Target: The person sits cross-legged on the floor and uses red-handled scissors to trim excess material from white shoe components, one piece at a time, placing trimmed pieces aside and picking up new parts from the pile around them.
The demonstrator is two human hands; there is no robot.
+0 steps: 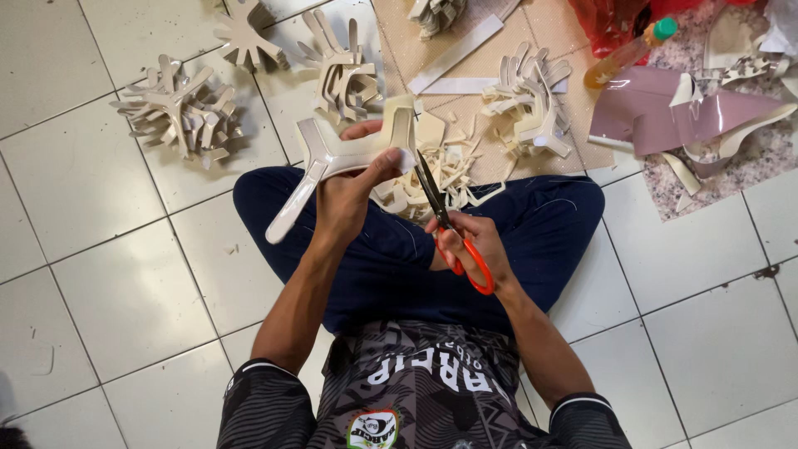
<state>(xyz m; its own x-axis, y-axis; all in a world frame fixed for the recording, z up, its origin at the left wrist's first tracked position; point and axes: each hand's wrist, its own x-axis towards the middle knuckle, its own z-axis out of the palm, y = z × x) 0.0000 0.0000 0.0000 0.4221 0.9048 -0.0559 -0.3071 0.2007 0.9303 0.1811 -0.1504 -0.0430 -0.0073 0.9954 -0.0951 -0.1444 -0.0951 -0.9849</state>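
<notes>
Bright, even light across the pale floor tiles (125, 291), with a soft sheen on the glazed surfaces and no harsh glare. Shadows are faint and short beneath the cream cut pieces (179, 112). Focus is sharp at centre; grout lines bow slightly towards the edges.

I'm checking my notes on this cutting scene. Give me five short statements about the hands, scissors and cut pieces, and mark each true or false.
1. The right hand holds scissors with orange handles. True.
2. The left hand holds a cream Y-shaped piece. True.
3. The scissors lie on the floor. False: they are held up, blades pointing at the piece.
4. Piles of cut pieces sit on the tiles. True.
5. The bottle has a red cap. False: the cap is green.
</notes>
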